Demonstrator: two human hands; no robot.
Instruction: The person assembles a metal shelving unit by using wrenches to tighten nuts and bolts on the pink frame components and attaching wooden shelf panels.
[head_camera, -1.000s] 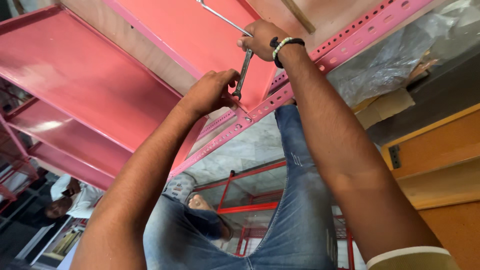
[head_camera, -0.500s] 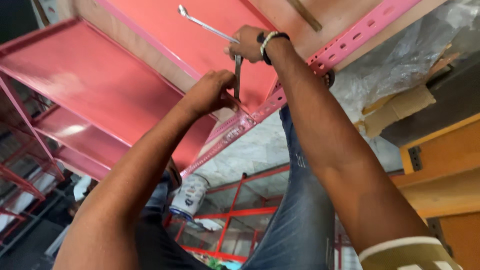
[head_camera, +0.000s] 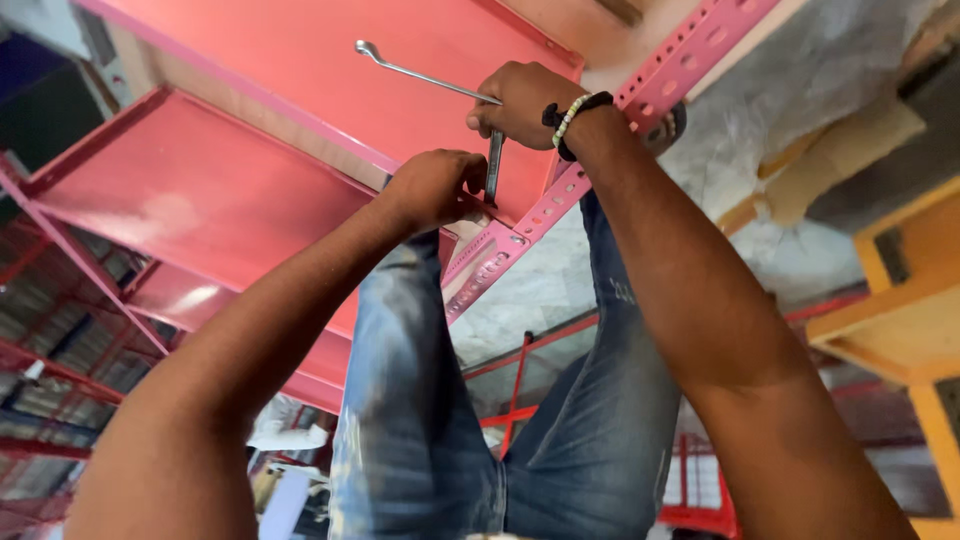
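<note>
The right hand (head_camera: 522, 100) is closing firmly around the bend of a thin metal L-shaped wrench (head_camera: 430, 76), whose long arm is pointing out to the left over the pink shelf panel (head_camera: 300, 60) while its short arm (head_camera: 494, 165) is running down toward the joint. The left hand (head_camera: 432, 186) is curling shut at that joint, fingers pinched on something too small to make out, probably a nut or bolt, right where the panel is meeting the pink perforated angle post (head_camera: 560, 195). Doing this well looks to be a matter of keeping the short arm seated square on the fastener and the left hand bracing steadily so nothing is spinning or slipping. Blue jeans (head_camera: 420, 400) are filling the lower view. No container is showing near the hands; the stacked red shelves (head_camera: 190, 200) to the left are lying bare.
</note>
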